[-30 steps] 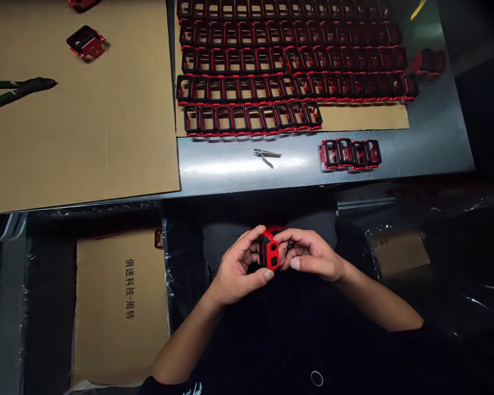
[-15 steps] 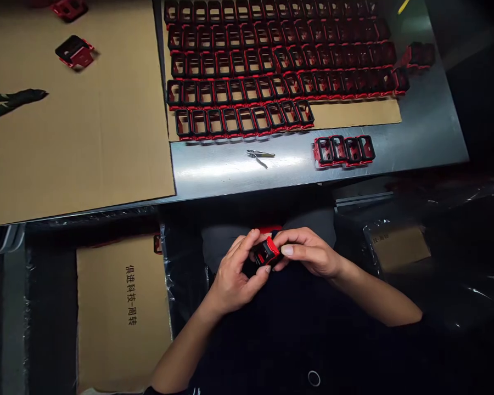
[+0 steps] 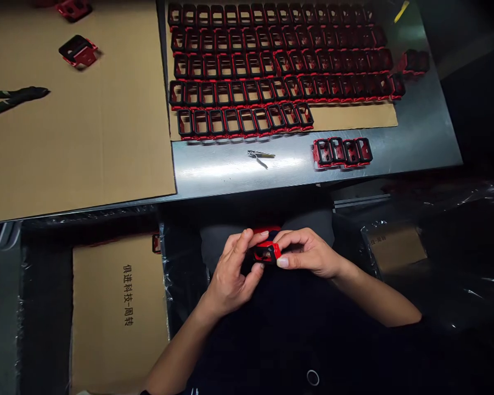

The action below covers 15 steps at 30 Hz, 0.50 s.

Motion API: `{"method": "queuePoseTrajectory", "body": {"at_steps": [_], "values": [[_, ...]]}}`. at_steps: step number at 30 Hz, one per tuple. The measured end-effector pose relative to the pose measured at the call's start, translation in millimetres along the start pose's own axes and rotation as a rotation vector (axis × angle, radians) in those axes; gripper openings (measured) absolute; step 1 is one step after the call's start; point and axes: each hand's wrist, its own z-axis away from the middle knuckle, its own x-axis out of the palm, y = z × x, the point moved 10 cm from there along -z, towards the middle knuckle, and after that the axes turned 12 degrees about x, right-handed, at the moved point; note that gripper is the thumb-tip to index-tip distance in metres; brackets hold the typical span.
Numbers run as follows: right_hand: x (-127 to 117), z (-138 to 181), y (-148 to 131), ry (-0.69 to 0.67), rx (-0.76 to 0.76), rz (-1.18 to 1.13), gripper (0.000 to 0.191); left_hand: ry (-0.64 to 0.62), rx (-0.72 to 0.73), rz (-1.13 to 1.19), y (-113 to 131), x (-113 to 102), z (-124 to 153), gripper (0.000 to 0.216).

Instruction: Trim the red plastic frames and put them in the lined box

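Observation:
Over my lap, below the table edge, both hands pinch one small red and black frame part [image 3: 267, 252]. My left hand [image 3: 231, 274] grips its left side with thumb and fingertips. My right hand [image 3: 308, 253] holds its right side, thumb underneath. On the metal table [image 3: 415, 140] above, several rows of the same red and black frames [image 3: 271, 60] stand side by side on a cardboard sheet, and a short row of them [image 3: 341, 152] sits apart on the bare metal.
Small metal tweezers [image 3: 260, 156] lie on the table near its front edge. A large cardboard sheet [image 3: 78, 126] at the left carries a loose part [image 3: 78, 51] and dark pliers [image 3: 14, 97]. A printed cardboard box [image 3: 119, 312] stands at the lower left.
The part has turned in my fingers from upright to lying more flat. Both hands stay together over my lap. The view shifted slightly.

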Motion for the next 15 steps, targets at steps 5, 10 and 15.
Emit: {"method": "queuePoseTrajectory", "body": {"at_steps": [5, 10, 15], "values": [[-2, 5, -13, 0.054, -0.128, 0.123, 0.015, 0.099, -0.181, 0.022, -21, -5, 11, 0.071], [5, 16, -32, 0.127, -0.374, 0.383, 0.013, 0.081, -0.383, 0.155, -35, 2, 19, 0.051], [14, 25, -43, 0.174, -0.565, 0.561, 0.016, 0.095, -0.346, 0.321, -27, 3, 16, 0.064]]}}
